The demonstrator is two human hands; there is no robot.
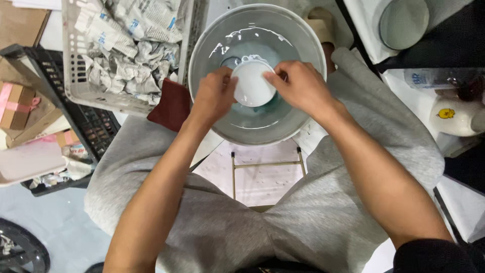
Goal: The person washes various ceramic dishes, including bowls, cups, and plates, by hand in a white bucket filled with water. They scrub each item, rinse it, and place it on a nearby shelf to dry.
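A small white bowl point(252, 86) sits tilted inside a large grey basin point(303, 35) that holds water. My left hand point(214, 96) grips the bowl's left rim. My right hand point(300, 86) holds its right rim, fingers curled over the edge. Both hands are over the middle of the basin, between my knees in grey trousers.
A white plastic crate point(76, 86) with several items wrapped in newspaper stands at the upper left, over a black crate point(91, 126). A dark red cloth point(172, 106) lies beside the basin. Cardboard boxes point(15, 103) sit far left; a white bottle point(454, 119) and a round lid point(404, 23) right.
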